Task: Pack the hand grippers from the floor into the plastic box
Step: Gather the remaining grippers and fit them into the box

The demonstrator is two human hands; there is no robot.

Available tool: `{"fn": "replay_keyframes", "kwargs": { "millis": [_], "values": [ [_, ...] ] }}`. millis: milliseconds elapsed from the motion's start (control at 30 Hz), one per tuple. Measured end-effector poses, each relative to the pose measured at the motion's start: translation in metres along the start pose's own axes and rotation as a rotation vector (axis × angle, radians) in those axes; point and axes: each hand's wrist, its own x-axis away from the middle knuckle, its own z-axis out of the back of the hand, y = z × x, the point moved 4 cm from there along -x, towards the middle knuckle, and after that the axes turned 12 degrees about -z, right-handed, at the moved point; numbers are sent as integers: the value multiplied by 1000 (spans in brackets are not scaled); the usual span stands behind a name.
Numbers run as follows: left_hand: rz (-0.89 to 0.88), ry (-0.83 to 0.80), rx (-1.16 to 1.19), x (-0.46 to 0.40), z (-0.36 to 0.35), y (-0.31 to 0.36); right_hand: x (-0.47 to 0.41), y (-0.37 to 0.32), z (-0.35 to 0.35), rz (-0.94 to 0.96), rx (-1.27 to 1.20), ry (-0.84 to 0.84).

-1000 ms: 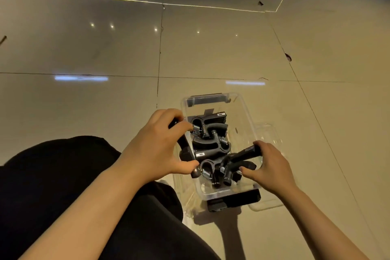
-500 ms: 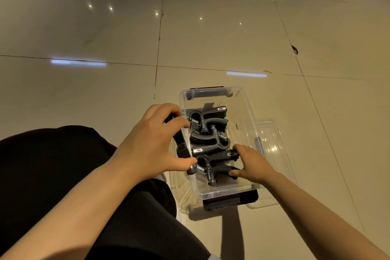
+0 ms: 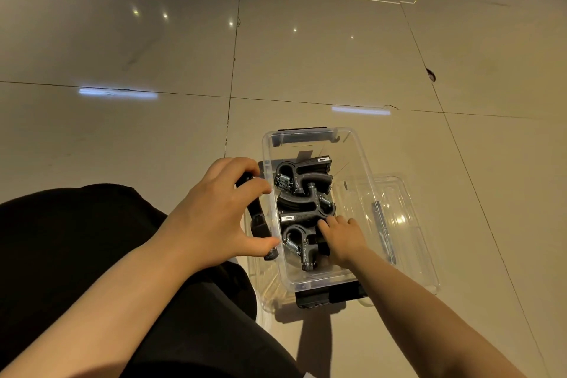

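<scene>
A clear plastic box [image 3: 310, 284] stands on the tiled floor. Several black hand grippers [image 3: 306, 184] with metal springs lie packed along its bottom. My left hand [image 3: 214, 212] is beside the box's left wall, closed around another black hand gripper [image 3: 259, 221] that it holds upright between thumb and fingers. My right hand [image 3: 343, 239] reaches inside the box and rests flat, fingertips on the grippers near the middle. It grips nothing that I can see, and it hides part of the nearest gripper.
The box's clear lid [image 3: 408, 224] lies on the floor, partly under the box and sticking out to its right. Black latches sit at the near end [image 3: 331, 296] and far end of the box. My dark-clothed leg [image 3: 92, 255] fills the lower left.
My right hand laid the gripper it held down into the box and now presses on the pile. The left hand stays beside the left wall with its gripper.
</scene>
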Motion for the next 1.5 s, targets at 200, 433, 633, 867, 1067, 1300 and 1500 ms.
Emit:
{"fn": "replay_keyframes", "kwargs": {
  "millis": [200,433,633,867,1067,1300,1500],
  "values": [
    [-8,7,-19,1,2,-3,0,10,4,46,13,36],
    [-10,4,-13,-1,0,-7,-2,20,-1,73,1,35],
    [-16,20,-4,0,1,-7,-5,18,3,99,16,1],
    [-28,81,0,-4,7,-2,0,15,13,21,-42,-82],
    [37,266,47,-8,22,-2,71,4,110,-65,-1514,-98],
    [265,370,292,-2,29,-7,130,-21,168,98,-1505,410],
    [451,526,543,7,24,-2,138,-20,185,-95,-1250,746]
  ]
}}
